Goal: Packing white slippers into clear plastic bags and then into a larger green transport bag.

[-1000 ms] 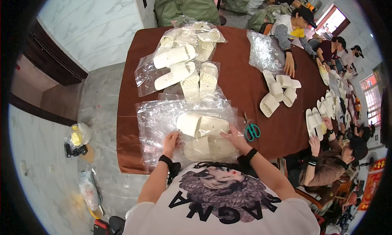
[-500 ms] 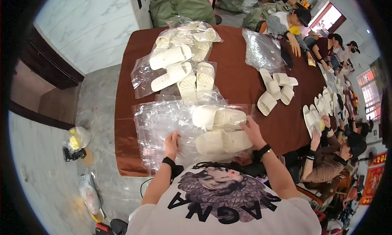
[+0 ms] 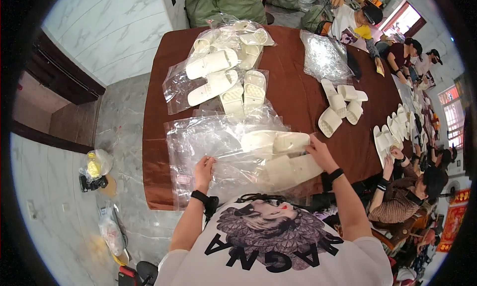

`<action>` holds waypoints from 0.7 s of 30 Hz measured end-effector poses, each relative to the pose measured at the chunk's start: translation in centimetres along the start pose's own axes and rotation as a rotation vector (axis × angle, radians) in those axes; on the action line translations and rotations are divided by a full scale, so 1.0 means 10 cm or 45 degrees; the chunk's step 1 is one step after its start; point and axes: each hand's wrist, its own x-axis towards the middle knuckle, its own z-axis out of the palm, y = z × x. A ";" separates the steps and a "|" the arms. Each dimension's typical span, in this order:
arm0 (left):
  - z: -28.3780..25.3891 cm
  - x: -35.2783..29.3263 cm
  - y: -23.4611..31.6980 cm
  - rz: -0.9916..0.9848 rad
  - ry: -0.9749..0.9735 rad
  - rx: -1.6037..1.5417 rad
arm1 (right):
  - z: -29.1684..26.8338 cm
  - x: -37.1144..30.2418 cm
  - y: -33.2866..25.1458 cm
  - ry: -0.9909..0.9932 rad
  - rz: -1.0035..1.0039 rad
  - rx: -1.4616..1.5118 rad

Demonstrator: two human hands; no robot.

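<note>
A pair of cream slide slippers lies side by side, the far slipper [image 3: 292,142] and the near slipper [image 3: 304,167], partly under the film of a clear plastic bag [image 3: 186,139]. My right hand [image 3: 324,155] grips the right end of the far slipper; its palm is close to the near one. On the left, the fingers of my left hand [image 3: 202,173] are closed on the bag's film. Whether my right fingers also hold the bag's edge cannot be made out.
Bagged cream slippers [image 3: 213,62] are heaped at the far left of the brown-covered table [image 3: 288,52]. Loose slippers [image 3: 338,109] and a stack of clear bags [image 3: 323,57] lie to the right. Co-workers [image 3: 397,196] sit along the right side.
The near slipper has slid right, past the end of the far one. My right hand has shifted right too. The view has moved slightly, and a person at the far right has changed posture.
</note>
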 end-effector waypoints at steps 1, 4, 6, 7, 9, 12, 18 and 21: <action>0.04 0.00 -0.04 0.066 -0.001 0.105 | -0.14 -0.02 0.04 -0.091 -0.035 0.023; -0.04 0.09 -0.35 0.242 0.099 0.269 | -0.55 -0.12 0.15 -0.117 0.063 -0.115; -0.39 0.20 -0.82 0.765 0.373 0.585 | -0.87 -0.10 0.05 -0.150 0.072 -0.120; -0.24 0.18 -0.61 0.384 0.219 0.300 | -1.17 -0.17 0.37 -0.087 0.091 -0.034; -0.26 0.13 -0.46 -0.023 0.106 0.003 | -1.68 -0.22 0.75 0.000 0.082 0.050; -0.14 -0.03 -0.20 -0.108 0.074 0.037 | -2.10 -0.22 1.03 0.271 0.202 0.107; 0.14 0.07 -0.17 -0.129 -0.085 -0.094 | -2.91 -0.24 2.37 1.459 0.527 0.434; 0.15 0.09 -0.26 -0.133 -0.093 -0.154 | -2.74 -0.01 2.35 1.638 0.615 -0.418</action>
